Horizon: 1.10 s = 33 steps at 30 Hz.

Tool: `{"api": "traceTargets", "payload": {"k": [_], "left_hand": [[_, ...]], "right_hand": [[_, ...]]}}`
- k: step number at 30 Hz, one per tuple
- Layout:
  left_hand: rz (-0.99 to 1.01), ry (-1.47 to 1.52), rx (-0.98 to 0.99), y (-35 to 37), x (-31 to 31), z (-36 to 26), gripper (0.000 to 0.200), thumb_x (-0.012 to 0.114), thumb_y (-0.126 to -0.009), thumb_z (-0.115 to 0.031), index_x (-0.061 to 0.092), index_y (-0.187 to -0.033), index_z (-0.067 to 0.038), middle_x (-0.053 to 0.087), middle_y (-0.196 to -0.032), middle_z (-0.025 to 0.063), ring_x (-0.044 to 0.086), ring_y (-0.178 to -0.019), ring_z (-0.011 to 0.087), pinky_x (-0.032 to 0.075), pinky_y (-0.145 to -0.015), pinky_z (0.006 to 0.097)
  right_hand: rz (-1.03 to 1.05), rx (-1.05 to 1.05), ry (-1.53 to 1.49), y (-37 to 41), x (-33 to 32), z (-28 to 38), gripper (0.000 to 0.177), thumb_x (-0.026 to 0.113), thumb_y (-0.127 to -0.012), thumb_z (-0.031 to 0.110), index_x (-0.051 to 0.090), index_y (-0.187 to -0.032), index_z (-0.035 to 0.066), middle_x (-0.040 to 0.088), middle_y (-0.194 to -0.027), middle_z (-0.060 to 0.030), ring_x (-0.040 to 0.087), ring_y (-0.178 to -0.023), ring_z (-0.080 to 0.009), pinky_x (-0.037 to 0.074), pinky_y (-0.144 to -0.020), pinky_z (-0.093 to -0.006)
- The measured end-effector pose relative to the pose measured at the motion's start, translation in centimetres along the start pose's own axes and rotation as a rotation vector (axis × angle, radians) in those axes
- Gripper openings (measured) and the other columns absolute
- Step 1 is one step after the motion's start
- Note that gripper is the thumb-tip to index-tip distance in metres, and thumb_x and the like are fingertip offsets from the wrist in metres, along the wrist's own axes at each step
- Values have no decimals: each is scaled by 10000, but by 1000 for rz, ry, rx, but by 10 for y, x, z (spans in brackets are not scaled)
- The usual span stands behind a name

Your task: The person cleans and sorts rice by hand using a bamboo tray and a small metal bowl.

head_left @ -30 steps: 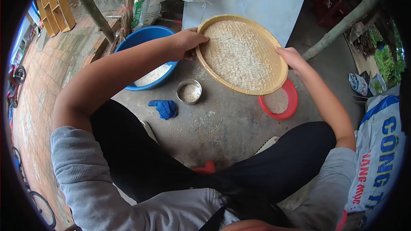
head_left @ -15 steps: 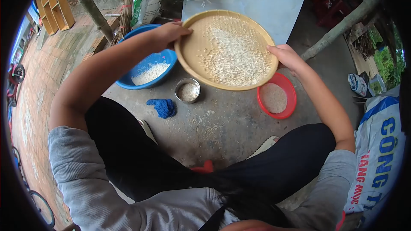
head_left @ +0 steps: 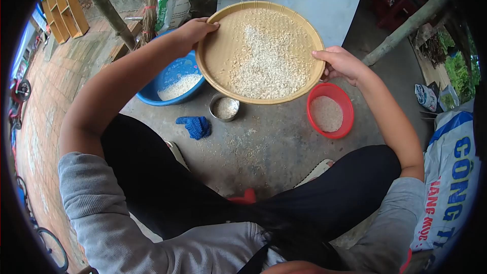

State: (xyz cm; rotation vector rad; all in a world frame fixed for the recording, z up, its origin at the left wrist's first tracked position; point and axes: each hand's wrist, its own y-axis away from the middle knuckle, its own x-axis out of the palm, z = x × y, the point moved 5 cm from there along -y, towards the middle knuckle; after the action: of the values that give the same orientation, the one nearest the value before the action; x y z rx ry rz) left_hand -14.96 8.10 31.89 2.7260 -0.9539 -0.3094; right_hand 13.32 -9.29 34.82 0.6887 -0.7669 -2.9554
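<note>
Between my hands is a round woven winnowing basket (head_left: 218,61), held up over the floor. Pale rice grains (head_left: 269,66) lie spread across it, thickest from the middle toward the near right side. My left hand (head_left: 195,31) grips the upper left rim, thumb on top and fingers mostly hidden underneath. On the right rim, my right hand (head_left: 341,65) is closed the same way, its fingers curled below. Behind and below the left side stands a blue basin (head_left: 152,95) with white rice in it, partly covered by my arm and the basket.
A metal bowl (head_left: 224,107) of grain, a blue cloth (head_left: 197,127) and a red basin (head_left: 350,116) of grain sit on the concrete floor between my feet and the basket. A large printed sack (head_left: 446,182) stands at right. Wooden poles (head_left: 408,25) flank the area.
The basket has shifted slightly left and up in view, with both hands still on its rim. The grains have moved into a different spread, and more of the red basin shows.
</note>
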Motion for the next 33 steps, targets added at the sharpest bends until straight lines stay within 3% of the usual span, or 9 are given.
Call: {"api": "traceTargets", "payload": {"k": [2,6,11,14,17,21,23,29,33], "left_hand": [[-122,-9,-71,-2,14,13,258,497,-919,-234,521,-1130,-89,609,-929,64,634,-765,173,545,-647,336],[-31,-41,-149,14,50,16,281,537,-898,-265,521,-1119,-92,598,-917,50,624,-739,170,543,-633,333],[-23,-43,-75,12,1,8,340,468,-936,-210,467,-1254,-92,628,-1020,81,652,-876,182,559,-708,328],[-93,-40,-100,7,24,16,280,477,-930,-238,503,-1162,-85,617,-916,67,640,-756,158,551,-616,312],[63,-3,-191,19,60,17,284,534,-898,-253,515,-1117,-74,591,-851,49,606,-671,146,510,-534,292],[79,-31,-29,7,5,7,254,510,-911,-215,528,-1115,-65,612,-878,73,642,-700,185,565,-648,349],[19,14,-64,5,7,8,253,501,-915,-212,530,-1115,-59,617,-878,78,647,-709,189,566,-652,356],[-70,-66,-135,23,54,7,239,509,-909,-218,534,-1071,-44,605,-835,77,634,-699,175,550,-597,308],[-15,-1,-3,11,11,-3,262,497,-914,-225,512,-1108,-50,603,-860,75,634,-692,182,551,-600,333]], "right_hand": [[-46,31,-24,-19,-24,-28,329,487,-913,304,603,-962,-1,644,-849,-82,638,-749,-155,528,-681,-318],[-203,151,30,-23,-31,-50,365,461,-923,284,593,-1078,-19,652,-983,-113,653,-834,-185,523,-747,-342],[-1,24,49,-7,1,-14,351,467,-925,302,593,-1006,-16,654,-868,-100,643,-767,-182,527,-703,-334],[-37,69,-25,-22,-19,-35,380,465,-920,300,572,-1090,-23,651,-951,-128,651,-826,-200,529,-736,-341],[-187,170,31,-24,-30,-57,371,442,-912,284,586,-1061,-24,647,-974,-144,646,-854,-214,525,-740,-362],[-8,55,38,-10,-1,-28,330,476,-899,295,605,-948,-4,643,-819,-96,602,-689,-153,513,-610,-312],[43,67,79,1,7,-8,367,470,-916,298,586,-1057,-21,652,-939,-124,650,-803,-196,534,-716,-341],[-189,146,50,-23,-42,-60,366,451,-919,283,585,-1085,-15,654,-952,-108,648,-848,-191,523,-751,-346],[27,54,54,-3,-9,-19,365,462,-917,293,591,-1080,-7,657,-925,-93,641,-828,-173,520,-723,-331]]}}
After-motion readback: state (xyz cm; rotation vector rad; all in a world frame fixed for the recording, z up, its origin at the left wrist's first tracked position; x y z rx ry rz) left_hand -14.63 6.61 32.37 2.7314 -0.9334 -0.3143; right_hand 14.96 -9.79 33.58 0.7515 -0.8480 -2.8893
